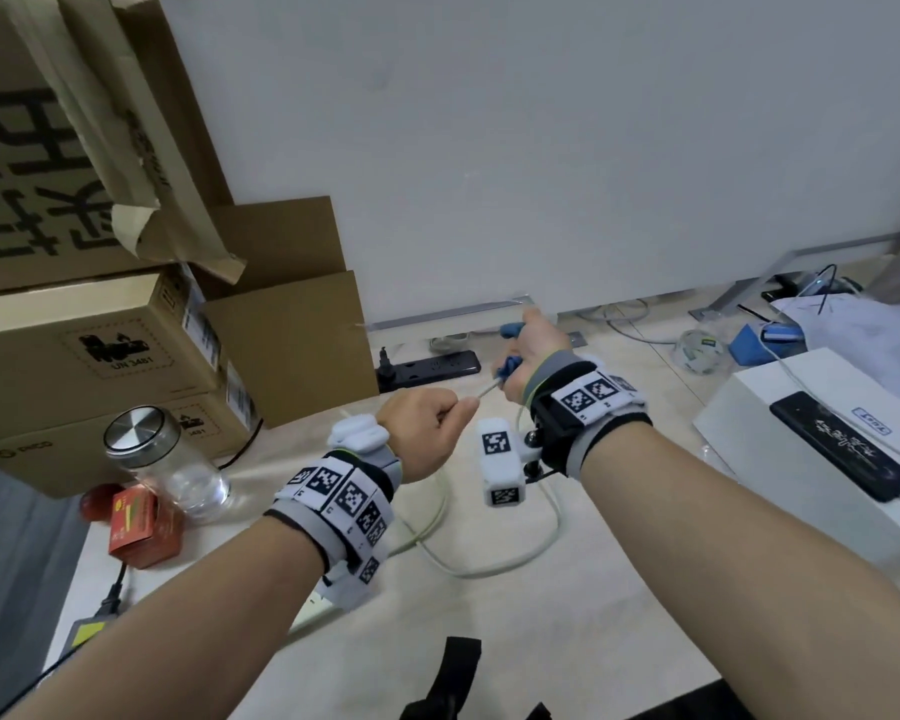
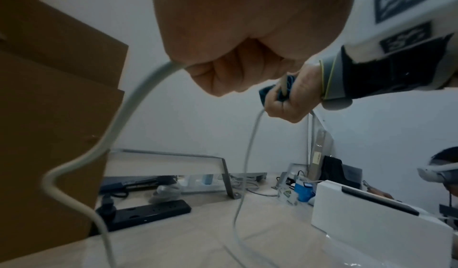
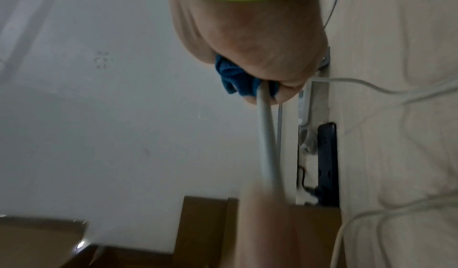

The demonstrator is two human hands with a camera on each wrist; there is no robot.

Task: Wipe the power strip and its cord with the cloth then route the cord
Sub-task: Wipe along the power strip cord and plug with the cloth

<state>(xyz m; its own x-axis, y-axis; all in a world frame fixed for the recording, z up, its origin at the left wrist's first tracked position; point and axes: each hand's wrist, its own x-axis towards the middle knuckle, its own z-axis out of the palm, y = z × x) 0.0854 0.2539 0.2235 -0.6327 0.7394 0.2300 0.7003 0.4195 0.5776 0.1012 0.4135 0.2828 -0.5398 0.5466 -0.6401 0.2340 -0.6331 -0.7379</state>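
Note:
A white cord (image 1: 487, 389) stretches taut between my two hands above the table. My left hand (image 1: 435, 423) grips it in a fist; in the left wrist view the left hand (image 2: 223, 60) has the cord (image 2: 133, 103) dropping from it in a bend. My right hand (image 1: 530, 356) grips a blue cloth (image 1: 510, 366) wrapped round the cord, just beyond the left hand. The right wrist view shows the cloth (image 3: 234, 78) bunched in the right hand (image 3: 250, 43), with the cord (image 3: 267, 135) coming out of it. Slack cord (image 1: 494, 570) loops on the table under my wrists. A black power strip (image 1: 430, 367) lies by the wall.
Stacked cardboard boxes (image 1: 100, 335) fill the left side. A glass jar (image 1: 167, 465) and a red carton (image 1: 144, 527) stand near my left forearm. A white box (image 1: 749, 439) carrying a black device (image 1: 848, 449) sits at right. Loose cables and clutter (image 1: 697, 350) lie along the partition wall.

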